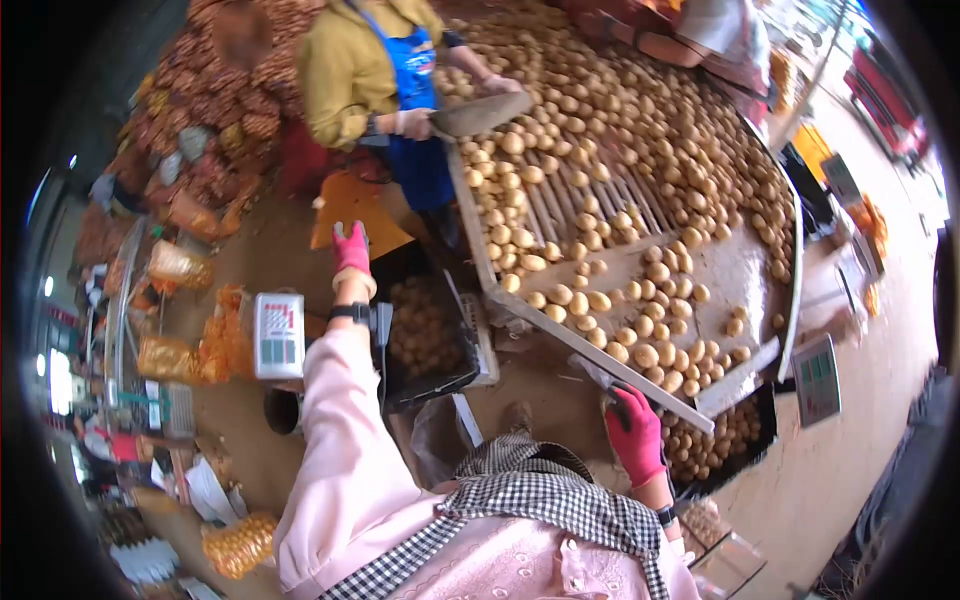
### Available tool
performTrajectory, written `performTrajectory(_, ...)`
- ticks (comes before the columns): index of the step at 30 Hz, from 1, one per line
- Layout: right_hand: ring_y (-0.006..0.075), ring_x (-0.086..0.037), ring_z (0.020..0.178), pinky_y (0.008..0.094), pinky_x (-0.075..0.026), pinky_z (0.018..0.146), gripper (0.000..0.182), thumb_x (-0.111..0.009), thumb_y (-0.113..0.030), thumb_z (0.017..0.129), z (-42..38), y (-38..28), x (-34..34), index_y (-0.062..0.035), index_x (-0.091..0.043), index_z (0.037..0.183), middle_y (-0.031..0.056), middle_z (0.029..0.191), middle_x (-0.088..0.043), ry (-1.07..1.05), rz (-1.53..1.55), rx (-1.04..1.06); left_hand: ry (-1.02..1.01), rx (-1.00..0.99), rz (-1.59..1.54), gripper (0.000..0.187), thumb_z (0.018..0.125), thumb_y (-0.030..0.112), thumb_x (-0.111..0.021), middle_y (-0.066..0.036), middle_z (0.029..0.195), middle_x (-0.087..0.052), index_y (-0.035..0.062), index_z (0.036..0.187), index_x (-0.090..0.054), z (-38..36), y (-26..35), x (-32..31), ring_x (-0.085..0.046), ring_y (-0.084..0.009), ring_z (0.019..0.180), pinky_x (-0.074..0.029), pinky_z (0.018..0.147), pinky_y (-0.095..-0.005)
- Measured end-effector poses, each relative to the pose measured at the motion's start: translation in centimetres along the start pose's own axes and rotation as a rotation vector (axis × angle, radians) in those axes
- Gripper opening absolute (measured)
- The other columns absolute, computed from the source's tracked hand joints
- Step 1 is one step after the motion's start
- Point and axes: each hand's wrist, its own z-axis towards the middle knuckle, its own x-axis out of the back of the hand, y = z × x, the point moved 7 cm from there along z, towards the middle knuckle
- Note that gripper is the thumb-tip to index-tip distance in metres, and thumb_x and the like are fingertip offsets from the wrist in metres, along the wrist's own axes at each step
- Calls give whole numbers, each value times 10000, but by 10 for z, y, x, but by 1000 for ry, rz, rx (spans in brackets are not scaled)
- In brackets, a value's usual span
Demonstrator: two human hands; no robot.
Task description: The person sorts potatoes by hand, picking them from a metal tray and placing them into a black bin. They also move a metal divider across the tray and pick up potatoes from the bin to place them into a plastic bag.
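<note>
The fisheye view is bending everything here, and the dark round border is cutting off all four corners. The left hand (351,250), in a red-pink glove, is stretching forward at the end of a soft pink sleeve (340,440); it is showing only its back, so whether the fingers are wide or curled around anything I cannot tell. Just below that hand, a dark band is wrapping the wrist, and beside the forearm a pale boxy scale readout (278,335) is standing, its printed panel too small to read.

The right hand (636,432), gloved in the same red, is closing around a small tool (598,375), possibly a knife, with only a short greyish tip poking out above the fist. Right at that grip the pale wooden edge of the sorting table (600,350) is running diagonally, and just beyond the fist round, smooth, tan potatoes (640,350) are lying loose on the slatted bed. Below the hand a dark crate (745,440) is holding more potatoes, half hidden under the table's lip.

Across the table from both hands, a co-worker (370,70) in a mustard top and blue apron is holding a flat grey scoop (480,115) over the pile. Orange mesh bags (235,545) are sitting low beside the left sleeve, blurred by the lens.
</note>
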Motion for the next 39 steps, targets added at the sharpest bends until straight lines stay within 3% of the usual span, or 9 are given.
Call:
performTrajectory(3,358,-638,1071,399,-547,879,422,-684,-102,824,-29,14,3,-100,-613,1240,153,1249,-620,3,58,-60,-496,-91,75,329,969,193,-592,9,1053,-666,72,1274,-618,-163,55,-78,-571,-68,827,-473,730,-233)
performTrajectory(6,360,-635,1028,414,-542,868,345,-688,-149,837,-66,26,22,-74,-615,1166,146,1176,-632,105,80,-21,-789,-544,245,314,951,46,-561,-144,1270,-640,-28,1253,-605,-313,67,-135,-590,-234,1194,-443,1048,-368)
performTrajectory(9,347,-640,1005,404,-543,853,340,-685,-137,842,-119,58,62,-72,-614,1168,135,1159,-636,304,21,-115,-1087,-603,19,314,919,29,-611,-173,1251,-641,-51,1224,-609,-468,70,-165,-600,-280,1173,-451,1038,-398)
performTrajectory(15,293,-672,915,354,-545,794,247,-671,-46,836,-316,146,191,-38,-659,1083,143,1039,-669,1176,28,-442,-1532,-1040,147,375,836,8,-632,-173,1254,-616,24,1210,-624,-700,105,-187,-536,-362,1230,-403,1068,-450)
performTrajectory(20,236,-680,860,346,-541,802,252,-652,-141,864,-584,317,217,-31,-676,1090,108,989,-710,1646,175,-1002,-1461,-1105,305,427,846,41,-633,-199,1344,-542,11,1269,-581,-762,75,-242,-471,-355,1300,-371,1097,-442)
performTrajectory(22,284,-688,927,372,-538,846,313,-658,-193,840,-649,348,234,-33,-674,1108,151,1031,-709,1318,-69,-1336,-1361,-1072,391,428,854,57,-633,-208,1368,-515,10,1276,-576,-770,66,-264,-471,-351,1298,-373,1098,-429)
performTrajectory(32,333,-622,1138,410,-498,977,397,-624,-175,815,-684,565,252,-85,-643,1202,193,1237,-639,546,92,-1455,-1210,-1353,622,283,894,125,-624,-179,1140,-633,-18,1139,-635,-758,46,-308,-581,-340,1083,-438,976,-422)
performTrajectory(34,340,-598,1188,420,-479,1019,535,-638,-223,819,-677,610,235,-136,-581,1343,189,1303,-608,280,76,-1491,-1180,-1024,647,270,921,159,-618,-163,1110,-664,-20,1121,-648,-737,40,-317,-619,-290,1013,-469,936,-393)
performTrajectory(39,347,-598,1197,444,-495,1005,380,-659,-224,865,-678,672,231,-96,-634,1222,175,1308,-606,300,45,-1683,-1075,-1074,648,369,953,219,-620,-168,1146,-656,-51,1203,-594,-725,40,-318,-614,-265,1044,-470,942,-371)
